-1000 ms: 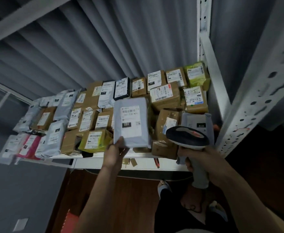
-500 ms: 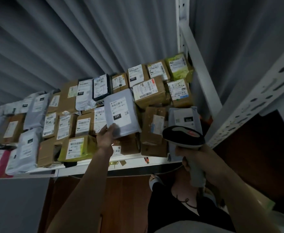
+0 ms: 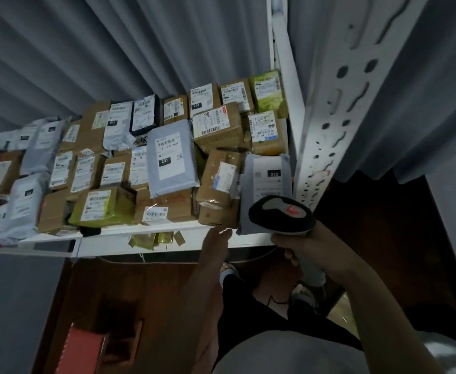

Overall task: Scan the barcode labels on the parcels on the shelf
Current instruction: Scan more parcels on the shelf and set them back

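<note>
right hand (image 3: 299, 247): nearest the camera, wrapped round the grip of the scanner (image 3: 281, 215); scanner head points at the shelf's right front corner
left hand (image 3: 217, 238): reaches up to the shelf edge (image 3: 167, 228) under the brown box (image 3: 217, 217) at the front; fingertips hidden, cannot tell if it grips anything
change: left hand has let go of the grey mailer 231 (image 3: 170, 160), which now lies flat on the pile mid-shelf; hand has shifted right toward the front boxes
meaning: 231 looks done, next parcel is probably the brown box or the grey mailer 010 (image 3: 267, 182) just beside the scanner
parcels: all on the one shelf, packed touching, labels mostly face up
count: 1 scanner, 2 hands; brown boxes roughly 15; grey/white mailers roughly 10; 2 green-yellow packs; 1 black pack (image 3: 144, 114); 1 pink at far left; far-left ones too blurred to count exactly
far: grey pleated curtain (image 3: 113, 49) behind, white perforated upright (image 3: 337, 103) at right
</note>
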